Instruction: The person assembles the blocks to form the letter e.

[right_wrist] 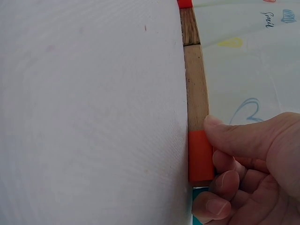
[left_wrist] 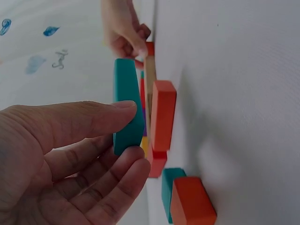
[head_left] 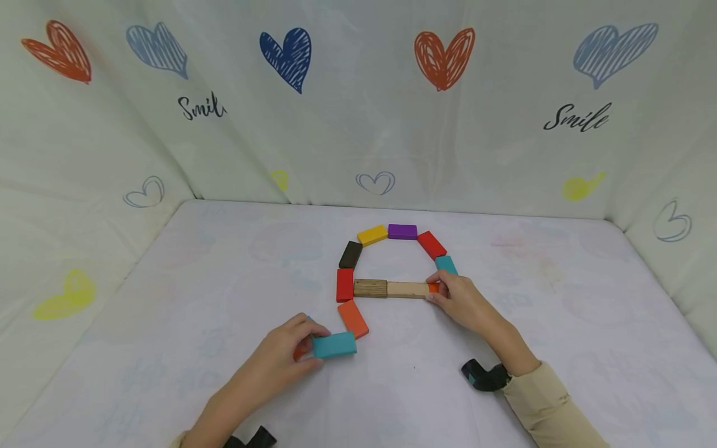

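Note:
Between thumb and fingers, my left hand (head_left: 280, 356) pinches a teal block (head_left: 336, 345), held over the table near the end of an orange block (head_left: 353, 319). In the left wrist view, another orange block (left_wrist: 193, 201) and a teal block (left_wrist: 172, 190) lie below that hand; the head view mostly hides them. My right hand (head_left: 463, 303) pinches an orange block (right_wrist: 200, 154) at the right end of a straight row. That row holds a light wooden block (head_left: 407, 290) and a darker grained one (head_left: 371, 289), which meets a red block (head_left: 345, 286) on the left.
From the red block, an arc curves round through dark brown (head_left: 350, 255), yellow (head_left: 372, 235), purple (head_left: 402, 232), red (head_left: 432, 244) and teal (head_left: 446, 264) blocks. A white cloth covers the table (head_left: 224, 261). Behind hangs a curtain (head_left: 358, 124) with printed hearts.

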Available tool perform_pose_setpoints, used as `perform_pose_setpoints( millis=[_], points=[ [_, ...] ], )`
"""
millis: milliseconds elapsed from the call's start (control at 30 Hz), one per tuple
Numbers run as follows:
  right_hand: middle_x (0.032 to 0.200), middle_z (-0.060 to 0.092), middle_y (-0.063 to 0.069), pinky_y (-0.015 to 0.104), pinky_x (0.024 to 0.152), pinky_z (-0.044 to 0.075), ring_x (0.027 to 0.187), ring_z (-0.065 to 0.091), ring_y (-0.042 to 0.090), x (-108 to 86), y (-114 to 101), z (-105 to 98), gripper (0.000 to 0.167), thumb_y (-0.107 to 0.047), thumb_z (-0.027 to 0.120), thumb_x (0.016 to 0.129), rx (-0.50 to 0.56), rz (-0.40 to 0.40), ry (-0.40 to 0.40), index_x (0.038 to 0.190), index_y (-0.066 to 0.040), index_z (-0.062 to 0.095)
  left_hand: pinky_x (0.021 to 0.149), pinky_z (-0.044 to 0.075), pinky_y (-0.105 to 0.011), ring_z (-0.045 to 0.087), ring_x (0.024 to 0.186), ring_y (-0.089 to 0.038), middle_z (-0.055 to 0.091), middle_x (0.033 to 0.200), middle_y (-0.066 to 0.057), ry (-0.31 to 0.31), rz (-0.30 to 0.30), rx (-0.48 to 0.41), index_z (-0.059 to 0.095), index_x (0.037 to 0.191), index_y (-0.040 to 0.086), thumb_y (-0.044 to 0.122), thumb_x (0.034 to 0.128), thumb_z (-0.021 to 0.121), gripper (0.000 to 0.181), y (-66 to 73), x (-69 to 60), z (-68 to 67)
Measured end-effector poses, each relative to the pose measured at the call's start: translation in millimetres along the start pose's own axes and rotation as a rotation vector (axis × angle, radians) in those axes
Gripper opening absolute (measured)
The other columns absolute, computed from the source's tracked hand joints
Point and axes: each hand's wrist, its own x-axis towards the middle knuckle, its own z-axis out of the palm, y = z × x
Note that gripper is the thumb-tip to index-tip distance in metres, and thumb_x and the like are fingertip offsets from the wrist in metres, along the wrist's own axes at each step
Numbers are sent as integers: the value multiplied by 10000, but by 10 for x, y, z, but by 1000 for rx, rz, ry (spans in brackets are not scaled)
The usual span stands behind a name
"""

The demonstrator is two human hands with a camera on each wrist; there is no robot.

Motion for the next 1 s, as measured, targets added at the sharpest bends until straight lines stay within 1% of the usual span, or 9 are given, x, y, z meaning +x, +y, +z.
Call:
perform_pose_setpoints(
  millis=[200, 333, 500, 567, 733, 833, 1000],
  points=[
    [702, 453, 36, 186, 518, 346, 647, 416, 138, 5, 1, -2, 300, -83, 649, 857, -2, 7, 0, 1129, 6, 560, 692, 469, -188, 492, 788, -82, 522, 917, 54, -57, 58, 45, 633, 1041, 72, 34, 736, 748, 328, 78, 103, 70],
    [702, 453, 35, 186, 518, 344, 646, 416, 138, 7, -2, -4, 301, -86, 649, 857, -4, 10, 0, 1130, 6, 561, 695, 467, -188, 497, 792, -91, 523, 926, 40, -82, 90, 68, 630, 1052, 51, 36, 741, 746, 332, 131, 171, 120],
    [696, 452, 33, 188, 516, 341, 640, 413, 136, 4, -3, -3, 299, -87, 650, 856, -8, 4, 2, 1126, 9, 561, 680, 457, -175, 491, 785, -87, 503, 918, 46, -116, 110, 85, 633, 1044, 65, 68, 758, 741, 306, 215, 259, 210],
    [692, 450, 31, 189, 514, 338, 635, 409, 135, 1, -4, -1, 297, -86, 651, 856, -10, 1, 5, 1122, 10, 562, 668, 450, -167, 479, 774, -80, 494, 911, 37, -140, 113, 91, 637, 1045, 64, 73, 764, 737, 298, 253, 301, 253],
    [689, 448, 31, 187, 509, 334, 631, 407, 134, -2, -5, -1, 297, -82, 651, 855, -8, 0, 3, 1122, 13, 562, 667, 445, -148, 460, 751, -46, 496, 921, 16, -196, 109, 140, 647, 1047, 69, 91, 792, 713, 264, 320, 391, 351],
    [691, 449, 31, 184, 508, 335, 632, 408, 134, -3, -8, -1, 299, -83, 648, 857, -5, 1, -3, 1126, 13, 561, 681, 454, -143, 468, 762, -39, 496, 939, 20, -202, 112, 169, 654, 1049, 76, 104, 803, 708, 253, 332, 426, 383],
    [684, 445, 31, 184, 507, 332, 625, 406, 136, 1, -7, -5, 295, -83, 651, 855, -8, 3, 2, 1121, 10, 563, 705, 456, -143, 464, 818, -47, 458, 902, 33, -175, 133, 217, 677, 1037, 98, 122, 789, 730, 254, 309, 461, 405]
  ],
)
